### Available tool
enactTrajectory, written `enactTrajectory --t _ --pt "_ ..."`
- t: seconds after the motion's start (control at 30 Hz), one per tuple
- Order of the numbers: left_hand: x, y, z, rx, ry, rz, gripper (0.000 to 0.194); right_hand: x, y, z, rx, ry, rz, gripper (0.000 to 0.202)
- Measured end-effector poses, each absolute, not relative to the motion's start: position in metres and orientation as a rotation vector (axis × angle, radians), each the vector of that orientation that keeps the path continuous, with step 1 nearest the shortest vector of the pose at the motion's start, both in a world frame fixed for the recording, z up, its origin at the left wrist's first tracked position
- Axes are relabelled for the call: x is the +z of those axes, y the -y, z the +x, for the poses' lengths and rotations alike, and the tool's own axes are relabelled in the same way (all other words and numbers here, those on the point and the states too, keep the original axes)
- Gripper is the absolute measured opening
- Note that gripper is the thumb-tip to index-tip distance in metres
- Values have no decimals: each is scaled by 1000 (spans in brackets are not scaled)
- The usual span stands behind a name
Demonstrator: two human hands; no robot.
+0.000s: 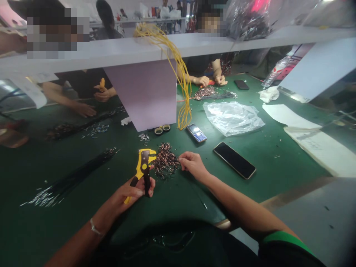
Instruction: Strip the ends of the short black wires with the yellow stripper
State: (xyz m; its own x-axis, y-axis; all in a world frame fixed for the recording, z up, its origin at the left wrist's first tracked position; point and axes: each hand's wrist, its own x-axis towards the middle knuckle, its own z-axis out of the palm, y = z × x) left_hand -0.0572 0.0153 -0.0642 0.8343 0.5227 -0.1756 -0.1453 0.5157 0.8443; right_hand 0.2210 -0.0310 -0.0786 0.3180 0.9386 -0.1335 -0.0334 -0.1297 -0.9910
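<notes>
My left hand (140, 188) is wrapped round the handles of a yellow and black wire stripper (144, 166), whose jaws point up and to the right. Right beside the jaws lies a heap of short black insulation scraps and coppery bits (166, 161). At the right edge of this heap, my right hand (191, 163) is closed in a pinch. A thin black wire (198, 194) with a silvery end runs from under that hand towards the table's front edge; its other end is hidden by the fingers. To the left lies a bundle of black wires (80, 176) with bare silvery ends.
Behind the heap are two tape rolls (162, 129), a keypad phone (196, 133) and hanging yellow wires (185, 96). A smartphone (234, 160), plastic bag (233, 118) and papers (308, 142) lie to the right. Across the table, co-workers' hands (210, 80) work. An overhead shelf (111, 49) spans the table.
</notes>
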Motion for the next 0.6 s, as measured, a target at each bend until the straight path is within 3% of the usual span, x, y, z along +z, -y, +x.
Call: enactTrajectory --t 0.33,0.6 --pt "-65 -17 -56 400 -417 850 90 -83 27 228 1026 893 -1447 16" --pt "-61 -20 -58 375 -422 851 93 -84 26 228 1006 885 -1447 15"
